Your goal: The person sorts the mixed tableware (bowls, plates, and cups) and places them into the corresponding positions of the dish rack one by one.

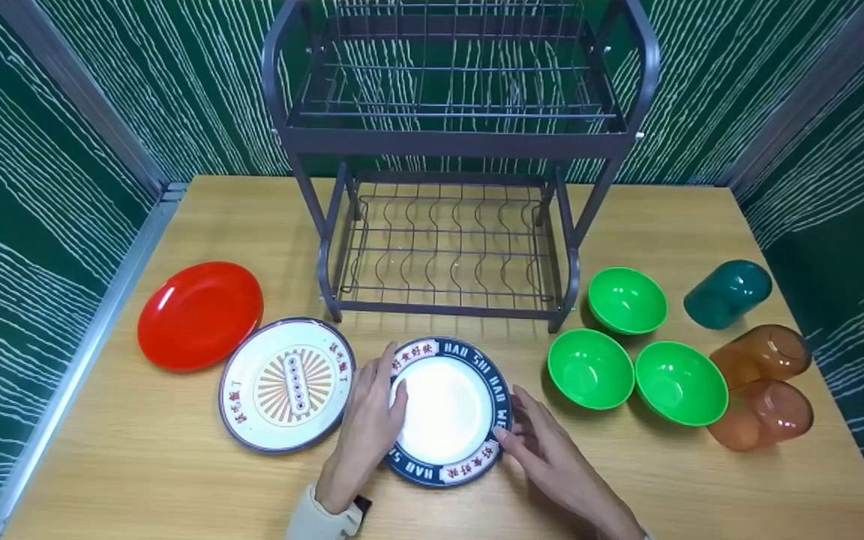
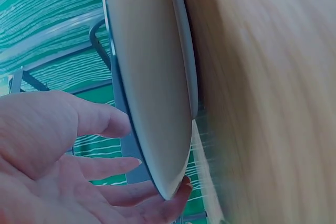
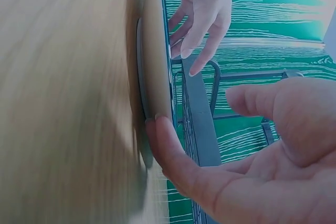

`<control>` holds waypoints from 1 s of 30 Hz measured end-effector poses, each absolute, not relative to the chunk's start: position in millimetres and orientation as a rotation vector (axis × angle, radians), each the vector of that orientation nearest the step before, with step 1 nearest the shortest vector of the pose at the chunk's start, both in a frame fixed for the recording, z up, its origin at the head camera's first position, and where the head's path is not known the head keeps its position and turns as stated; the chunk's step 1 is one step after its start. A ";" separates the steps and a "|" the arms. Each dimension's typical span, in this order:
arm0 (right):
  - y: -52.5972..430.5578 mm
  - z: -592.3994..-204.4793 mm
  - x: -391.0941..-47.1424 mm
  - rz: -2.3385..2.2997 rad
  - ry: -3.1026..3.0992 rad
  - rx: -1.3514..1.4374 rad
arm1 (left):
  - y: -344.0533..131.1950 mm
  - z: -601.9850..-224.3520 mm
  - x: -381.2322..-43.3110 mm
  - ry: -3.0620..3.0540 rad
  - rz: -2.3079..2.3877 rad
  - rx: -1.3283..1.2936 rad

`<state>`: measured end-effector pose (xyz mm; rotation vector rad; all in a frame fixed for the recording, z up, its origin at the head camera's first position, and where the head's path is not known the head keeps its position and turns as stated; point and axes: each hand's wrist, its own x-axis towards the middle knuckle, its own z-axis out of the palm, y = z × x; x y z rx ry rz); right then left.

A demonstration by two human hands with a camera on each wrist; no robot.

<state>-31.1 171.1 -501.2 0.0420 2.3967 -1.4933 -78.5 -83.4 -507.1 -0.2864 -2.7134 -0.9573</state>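
A white plate [image 1: 443,409] with a dark blue lettered rim lies face up on the wooden table [image 1: 177,480], between my two hands. My left hand [image 1: 368,416] is at its left rim; the left wrist view has the thumb by the edge and fingertips [image 2: 181,195] touching the plate's underside edge. On the right side, my right hand [image 1: 552,457] reaches the rim with a fingertip [image 3: 160,124] against the underside edge, while its thumb stands apart from the plate in the right wrist view. Just left of my left hand lies a white plate with a sunburst pattern [image 1: 267,405].
Behind the plate stands a dark two-tier dish rack [image 1: 447,307]. A red plate [image 1: 199,315] touches the sunburst plate at the left. To the right are three green bowls [image 1: 589,367], a teal cup [image 1: 728,292] and two amber cups [image 1: 762,412]. Green patterned panels [image 1: 42,187] enclose the table.
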 end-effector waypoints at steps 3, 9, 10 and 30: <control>172.0 -501.5 -32.7 -1.494 2.403 0.070 | -84.5 -506.6 -79.0 -2.720 -0.990 -0.288; 173.7 -501.1 -35.9 -1.482 2.422 0.132 | -85.8 -503.9 -79.1 -2.771 -1.035 -0.269; 174.2 -501.2 -36.2 -1.478 2.430 0.131 | -85.9 -503.3 -78.9 -2.779 -1.044 -0.263; 182.3 -494.7 -37.6 -1.700 2.335 0.152 | -90.3 -491.3 -77.8 -2.779 -1.558 -0.149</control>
